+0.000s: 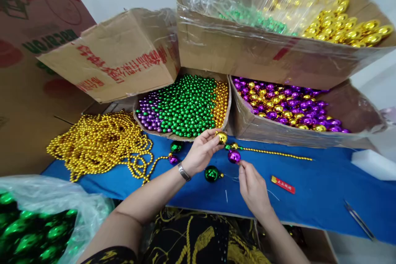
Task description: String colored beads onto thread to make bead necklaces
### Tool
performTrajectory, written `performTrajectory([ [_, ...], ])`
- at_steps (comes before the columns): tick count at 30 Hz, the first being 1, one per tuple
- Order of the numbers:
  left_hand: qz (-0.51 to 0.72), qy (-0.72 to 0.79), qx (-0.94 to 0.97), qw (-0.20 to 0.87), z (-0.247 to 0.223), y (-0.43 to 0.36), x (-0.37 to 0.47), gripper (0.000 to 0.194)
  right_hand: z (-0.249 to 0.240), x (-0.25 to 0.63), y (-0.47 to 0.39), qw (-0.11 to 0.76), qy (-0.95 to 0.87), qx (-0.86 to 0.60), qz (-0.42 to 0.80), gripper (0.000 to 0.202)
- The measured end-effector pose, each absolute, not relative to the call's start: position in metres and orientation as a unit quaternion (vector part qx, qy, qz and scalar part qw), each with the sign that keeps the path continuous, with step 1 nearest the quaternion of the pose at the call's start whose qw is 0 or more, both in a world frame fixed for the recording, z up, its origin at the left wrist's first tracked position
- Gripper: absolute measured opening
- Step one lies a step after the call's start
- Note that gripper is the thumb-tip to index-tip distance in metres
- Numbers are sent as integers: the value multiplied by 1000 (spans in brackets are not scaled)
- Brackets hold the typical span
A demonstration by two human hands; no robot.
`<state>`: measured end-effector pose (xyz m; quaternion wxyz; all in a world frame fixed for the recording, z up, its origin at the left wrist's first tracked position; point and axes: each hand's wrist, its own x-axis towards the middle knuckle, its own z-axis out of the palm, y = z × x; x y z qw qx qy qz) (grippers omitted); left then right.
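Note:
My left hand point(202, 152) pinches a shiny gold ball point(222, 138) between thumb and fingers. Just right of it, a purple ball point(234, 156) hangs with small green and gold beads point(234, 146), joined to a thin gold bead chain point(278, 153) that runs right across the cloth. My right hand point(253, 185) is closed, its fingertips at the lower edge of the purple ball; what they pinch is too small to make out. Fine pale thread point(273, 194) shows beside this hand. A large green ball point(211, 173) with a small gold bead lies between my forearms.
Gold bead chains point(95, 144) are heaped at left, near another green ball point(176, 146). Cardboard boxes hold small green beads point(188, 105), purple and gold beads point(287, 103) and gold beads point(349, 24). A red packet point(282, 184) and tweezers point(359, 219) lie right on the blue cloth point(318, 198).

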<state>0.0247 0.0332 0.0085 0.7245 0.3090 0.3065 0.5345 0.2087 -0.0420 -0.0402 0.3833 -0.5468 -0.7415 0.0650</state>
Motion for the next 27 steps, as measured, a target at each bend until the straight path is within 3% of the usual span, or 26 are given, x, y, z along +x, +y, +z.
performTrajectory([
  [4, 558, 323, 342, 684, 5, 30, 21, 36, -47, 212, -40, 429, -689, -561, 162, 27],
  [10, 563, 326, 401, 646, 2, 21, 16, 36, -67, 194, -26, 544, -364, -502, 566, 41],
  [15, 509, 327, 502, 618, 15, 17, -17, 46, -78, 184, -17, 553, -306, -417, 653, 38],
  [17, 523, 397, 552, 513, 22, 26, -48, 41, -79, 188, -16, 563, -319, -405, 646, 34],
  [19, 544, 508, 577, 336, 25, 44, -89, 28, -79, 193, -17, 571, -336, -400, 634, 31],
  [22, 416, 660, 618, 101, 22, 78, -151, 21, -77, 199, -18, 575, -360, -406, 612, 28],
  [25, 213, 736, 643, 19, 16, 104, -191, 20, -77, 202, -18, 577, -357, -415, 606, 29],
  [27, 172, 745, 644, 15, 13, 113, -202, 18, -77, 201, -19, 574, -356, -418, 608, 29],
])
